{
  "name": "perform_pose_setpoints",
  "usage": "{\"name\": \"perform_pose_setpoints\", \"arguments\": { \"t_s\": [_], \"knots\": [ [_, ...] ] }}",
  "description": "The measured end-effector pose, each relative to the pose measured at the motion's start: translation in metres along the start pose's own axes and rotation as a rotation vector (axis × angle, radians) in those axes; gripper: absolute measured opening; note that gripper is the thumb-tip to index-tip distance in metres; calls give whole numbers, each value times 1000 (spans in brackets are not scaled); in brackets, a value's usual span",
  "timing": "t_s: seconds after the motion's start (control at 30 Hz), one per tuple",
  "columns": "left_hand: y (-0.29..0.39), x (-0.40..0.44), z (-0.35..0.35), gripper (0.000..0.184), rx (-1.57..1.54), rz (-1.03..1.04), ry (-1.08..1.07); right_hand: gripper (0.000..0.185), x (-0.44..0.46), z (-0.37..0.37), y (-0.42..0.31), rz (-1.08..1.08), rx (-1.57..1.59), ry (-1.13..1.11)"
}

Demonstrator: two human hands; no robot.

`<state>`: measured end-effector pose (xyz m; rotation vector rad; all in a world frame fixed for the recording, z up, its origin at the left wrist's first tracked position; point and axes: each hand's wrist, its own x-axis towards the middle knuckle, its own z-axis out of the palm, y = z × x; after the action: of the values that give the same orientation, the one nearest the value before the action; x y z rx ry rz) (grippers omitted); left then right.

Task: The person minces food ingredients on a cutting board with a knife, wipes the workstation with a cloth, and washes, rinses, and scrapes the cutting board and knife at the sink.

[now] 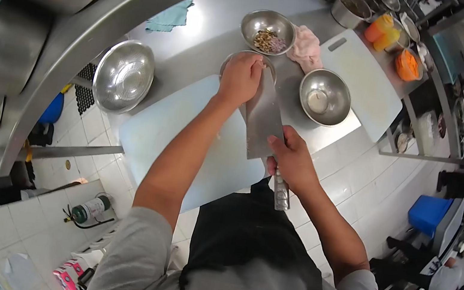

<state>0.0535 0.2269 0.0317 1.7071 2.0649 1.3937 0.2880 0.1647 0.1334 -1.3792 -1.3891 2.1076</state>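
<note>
A wide-bladed cleaver [265, 117] is in my right hand [297, 162], whose fingers wrap its metal handle with the thumb near the blade. My left hand [240, 79] is curled at the far end of the blade, touching or nearly touching it; what its fingers hold, if anything, is hidden. Beneath that hand is a metal bowl [274, 73], mostly covered. Behind it, another bowl [252, 17] contains chopped brown and purplish food [269, 41]. To the right stands a bowl [334, 112] with something pale at its bottom. A white cutting board [176, 130] lies below my left forearm.
A perforated metal colander [124, 76] stands at the left. A pink cloth [305, 47] lies between bowls, and a second cutting board [366, 84] is at the right. Squeeze bottles [379, 27] and pots [350, 9] crowd the back. Other people [446, 282] work at far right.
</note>
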Motion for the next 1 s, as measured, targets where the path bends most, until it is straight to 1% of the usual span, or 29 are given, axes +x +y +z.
{"name": "perform_pose_setpoints", "arguments": {
  "t_s": [0.03,0.13,0.23,0.27,0.37,0.4,0.43,0.5,0.57,0.6,0.7,0.8,0.9,1.0],
  "knots": [
    [-6,1,7,19,46,22,-94,17,-6,-11,6,16,-17,4],
    [-12,0,11,19,206,108,-138,22,-35,-39,23,37,-32,-16],
    [-12,0,0,19,100,120,-29,24,-51,-56,48,73,-19,-78],
    [-16,-1,-6,22,56,71,28,24,-52,-61,57,61,-24,-107],
    [10,-1,-48,25,-81,-241,86,23,-45,-64,86,60,-123,-114],
    [9,-7,-65,32,-16,-304,82,23,-42,-63,92,67,-133,-100],
    [10,-17,-79,33,-1,-313,111,23,-40,-60,96,76,-144,-91],
    [11,-46,-109,35,31,-339,175,23,-37,-53,103,89,-190,-88],
    [5,-89,-138,38,40,-458,203,24,-30,-48,105,84,-263,-79],
    [2,-113,-150,40,37,-516,219,24,-27,-42,109,47,-289,-54],
    [-13,-193,-183,42,24,-533,341,29,-14,-24,116,11,-472,-37],
    [-4,-264,-205,42,10,-736,503,34,7,2,117,-94,-552,-84],
    [6,-330,-204,42,88,-687,572,35,37,35,111,-89,-617,-181],
    [14,-363,-197,45,218,-599,462,30,54,72,94,-131,-680,-329]
  ]
}}
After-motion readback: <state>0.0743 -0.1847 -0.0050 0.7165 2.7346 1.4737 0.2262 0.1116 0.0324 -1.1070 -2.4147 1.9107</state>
